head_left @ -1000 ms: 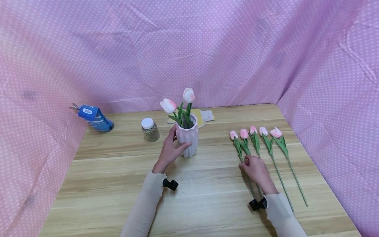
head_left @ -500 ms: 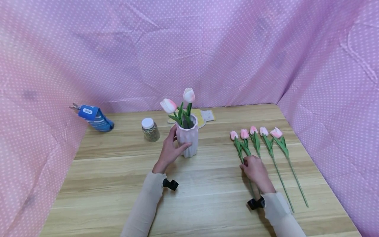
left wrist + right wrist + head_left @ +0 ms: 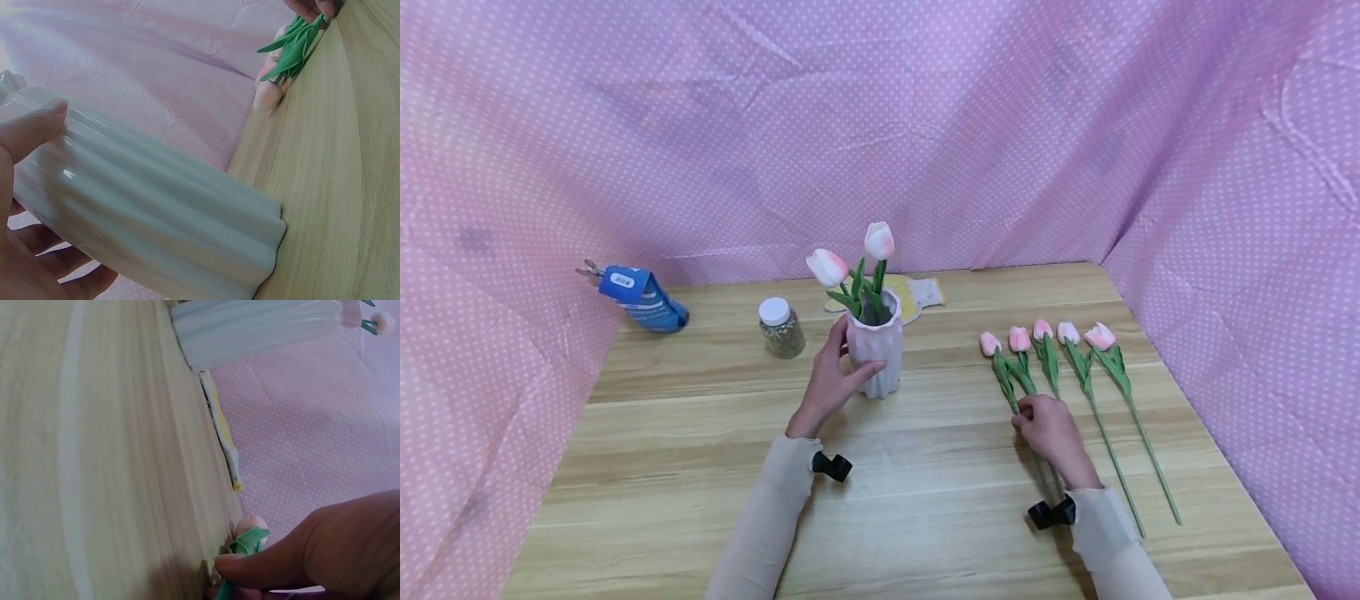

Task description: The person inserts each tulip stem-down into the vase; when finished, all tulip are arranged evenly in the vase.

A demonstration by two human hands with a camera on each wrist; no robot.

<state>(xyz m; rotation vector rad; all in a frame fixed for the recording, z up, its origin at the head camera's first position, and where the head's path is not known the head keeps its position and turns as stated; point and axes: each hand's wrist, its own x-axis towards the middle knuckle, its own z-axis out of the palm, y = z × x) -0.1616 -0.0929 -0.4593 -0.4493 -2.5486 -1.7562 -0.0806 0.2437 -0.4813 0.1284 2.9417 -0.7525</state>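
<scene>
Vase (image 3: 889,358), white and fluted, standing upright near the middle of a wooden desk (image 3: 932,475), as I see it in the head view. Two pink-and-white tulips rise from it, a lower tulip (image 3: 827,268) leaning left and a taller tulip (image 3: 878,242) beside it. The person's left hand (image 3: 835,375) curves round the vase's left side, thumb across the front. To the right, five tulips (image 3: 1068,333) lie in a row, blooms pointing away from the person; the right hand (image 3: 1051,425) pinches the stem of the leftmost tulip (image 3: 991,343). Left of the vase stands a white-lidded jar (image 3: 784,339); farther left sits a blue packet (image 3: 655,312) with a metal clip (image 3: 591,268). A flat yellow-and-white piece (image 3: 917,292) lies behind the vase, and pink dotted cloth (image 3: 880,125) hangs around.

In the left wrist view, the thumb rests on the vase's upper part, fingers bent along its other side; its wavy base meets the desk.

In the right wrist view, thumb and finger close on a green stem, the vase well apart.
</scene>
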